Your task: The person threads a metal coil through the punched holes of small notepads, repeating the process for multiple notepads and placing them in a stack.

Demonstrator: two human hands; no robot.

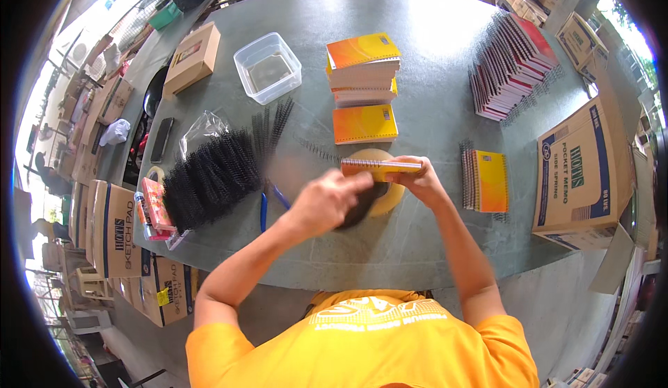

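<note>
A small spiral notebook (pixel 381 166) with an orange-yellow cover is held on edge, its bound edge up. My right hand (pixel 419 180) is closed around its right end. Against its near left side, my left hand (pixel 325 200) is bent at the fingers and smeared by motion; whether it grips anything cannot be told. From the notebook's left end a thin black wire coil (pixel 319 150) sticks out. Beneath the hands sits a round tan roll (pixel 392 196) with a dark centre, partly covered. Left of my left hand lies a large heap of black spiral coils (pixel 209 176).
Yellow-orange notebooks (pixel 364 123) stand stacked ahead, and bound ones (pixel 490 181) lie at right. Red notebooks (pixel 511 68) are piled far right. A clear plastic tub (pixel 268 68), blue-handled tool (pixel 264 212) and cardboard box (pixel 193 57) lie left; a large carton (pixel 588 172) borders the right edge.
</note>
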